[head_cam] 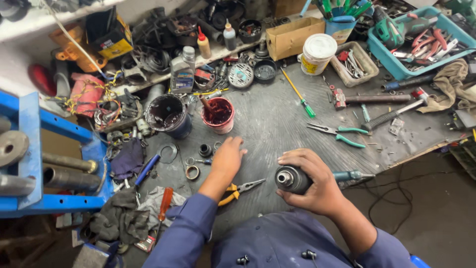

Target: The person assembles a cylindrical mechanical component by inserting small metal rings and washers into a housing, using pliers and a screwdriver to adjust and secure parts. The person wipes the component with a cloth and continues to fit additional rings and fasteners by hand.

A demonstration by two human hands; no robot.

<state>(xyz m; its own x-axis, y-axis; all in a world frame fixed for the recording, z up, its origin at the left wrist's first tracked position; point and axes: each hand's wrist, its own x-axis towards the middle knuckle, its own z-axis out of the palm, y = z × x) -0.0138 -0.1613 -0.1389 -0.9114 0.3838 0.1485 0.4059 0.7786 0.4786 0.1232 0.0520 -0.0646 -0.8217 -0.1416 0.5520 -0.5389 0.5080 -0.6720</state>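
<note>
Head view, left to right: a dark tub [167, 115] and a red pot [218, 114] of fluid stand close beyond the left hand [228, 158], which lies flat on the bench [277, 119], fingers loosely together, holding nothing; a careless sweep could tip them. Small rings [192, 171] and yellow-handled pliers [238, 189] lie just beside that wrist; a nudge might scatter them. The right hand [317, 182] wraps a dark metal cylinder [291, 179] near the bench edge; a greasy grip could drop it.
</note>
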